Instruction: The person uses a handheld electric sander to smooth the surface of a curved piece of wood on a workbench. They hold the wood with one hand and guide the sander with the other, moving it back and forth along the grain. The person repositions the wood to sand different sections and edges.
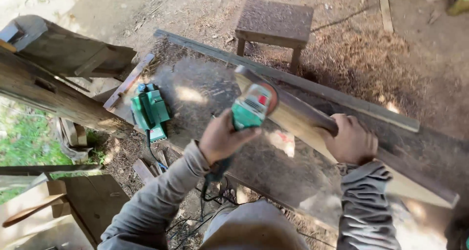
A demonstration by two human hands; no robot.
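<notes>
The person stands at a dusty table (205, 91) outside. The left hand (223, 137) is closed around the back of a green grinder (251, 107). It holds the tool up at a slant, so the round front end sits over the end of a plank (298, 120). The tool's cord (211, 186) hangs down from the hand, out of the way of the wood.

The right hand (351, 141) is wrapped tight around the plank's edge. It seems to press the wood down so it does not slide. The plank lies slanted across the table, with one end by the tool and the other end sticking out past the right arm.

A second green tool (150, 110) rests flat on the table's left part, near but apart from the hands. A small stool (274, 21) stands on the ground behind the table. Sawdust covers the ground around it.
</notes>
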